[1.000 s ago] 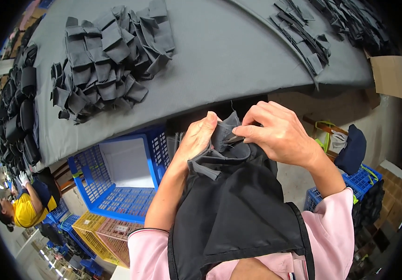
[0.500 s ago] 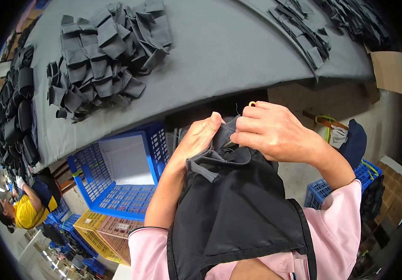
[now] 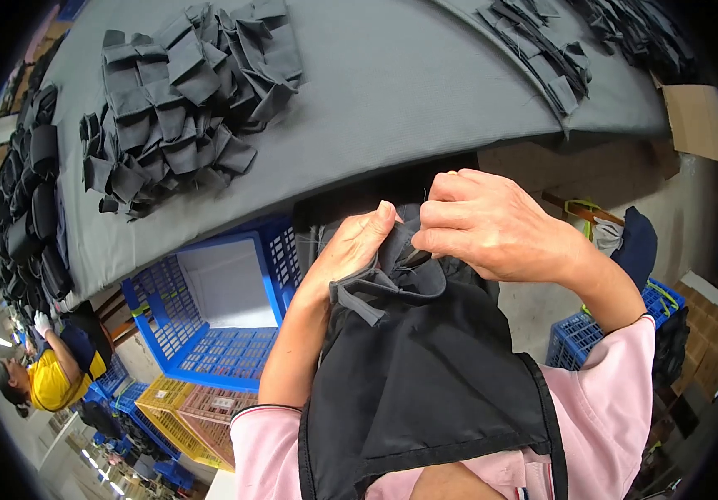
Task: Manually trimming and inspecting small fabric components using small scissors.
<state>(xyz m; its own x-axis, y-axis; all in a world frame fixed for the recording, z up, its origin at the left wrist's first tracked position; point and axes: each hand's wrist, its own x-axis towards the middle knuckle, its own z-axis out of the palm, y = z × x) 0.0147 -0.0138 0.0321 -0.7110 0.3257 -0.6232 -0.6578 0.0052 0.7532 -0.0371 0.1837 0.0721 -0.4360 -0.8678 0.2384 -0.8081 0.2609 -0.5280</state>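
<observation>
Over my lap, my left hand [image 3: 352,248] is closed on a dark grey sewn fabric piece [image 3: 396,279], thumb pressed on top. The piece has a folded band and a short loose strip, and lies against my black apron [image 3: 425,367]. At the upper edge of the fabric my right hand [image 3: 488,225] is closed, thumb and fingers pinched together. A bit of yellow shows at its knuckles; whatever is inside that hand is hidden. Loose threads stand up near the fingers.
A grey-covered table [image 3: 375,100] spans the front, carrying a pile of grey fabric pieces [image 3: 175,100] and more strips [image 3: 542,58]. Left of me stand a blue crate [image 3: 225,350] and a yellow crate [image 3: 163,417]. A person in yellow [image 3: 55,379] works farther left. Another blue crate [image 3: 571,342] is at right.
My right hand has lifted and turned slightly, and the yellow loop at its fingers is now mostly hidden. My left hand keeps its hold on the fabric piece.
</observation>
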